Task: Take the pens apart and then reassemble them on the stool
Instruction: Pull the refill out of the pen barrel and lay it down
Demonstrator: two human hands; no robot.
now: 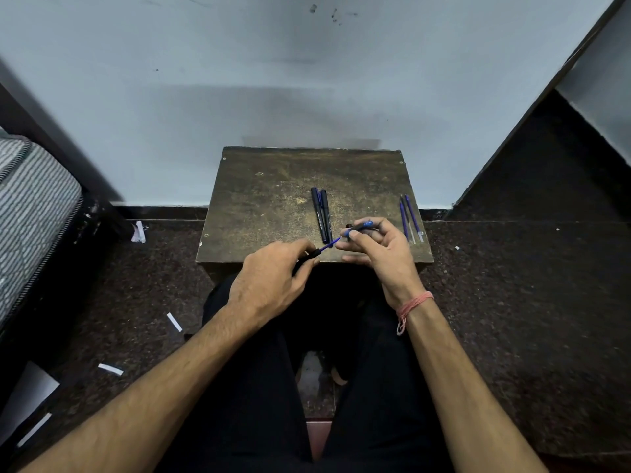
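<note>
A worn wooden stool [273, 199] stands before me against the wall. My left hand [269, 285] grips a black pen barrel [309, 256] at the stool's front edge. My right hand [379, 247] pinches the blue front piece [360, 227] of the same pen. A thin blue refill [329, 244] spans the gap between the two parts. Black pens [321, 215] lie side by side in the stool's middle. Loose blue refills [409, 218] lie near its right edge.
Dark speckled floor surrounds the stool, with scraps of white paper [174, 321] on the left. A striped mattress [30, 206] sits at far left. A dark slanted panel [532, 172] rises on the right. My legs in black trousers [252, 387] are under my arms.
</note>
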